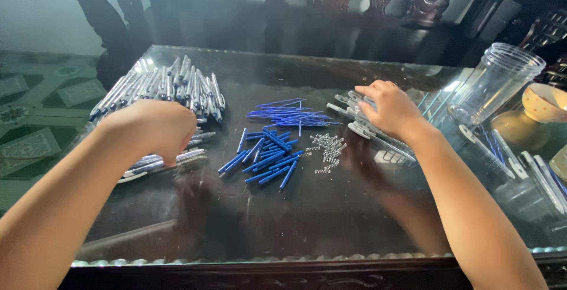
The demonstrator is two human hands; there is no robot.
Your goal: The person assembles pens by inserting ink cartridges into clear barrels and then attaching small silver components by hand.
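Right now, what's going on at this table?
A person is sorting ballpoint pen parts on a dark glass-topped table. The left hand is down on a heap of assembled pens. The right hand rests on a pile of clear pen barrels. Between the hands lie thin blue refills, short blue pieces and small metal springs. A clear plastic jar lies tilted at the right. Whether either hand actually grips anything cannot be told.

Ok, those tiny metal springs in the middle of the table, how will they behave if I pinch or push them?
The springs look very small and thin, so probably light and prone to scatter when pushed. They lie on a glossy glass tabletop, so they may slide or roll. Several overlap in the heap, so a pinch may lift a tangled few.
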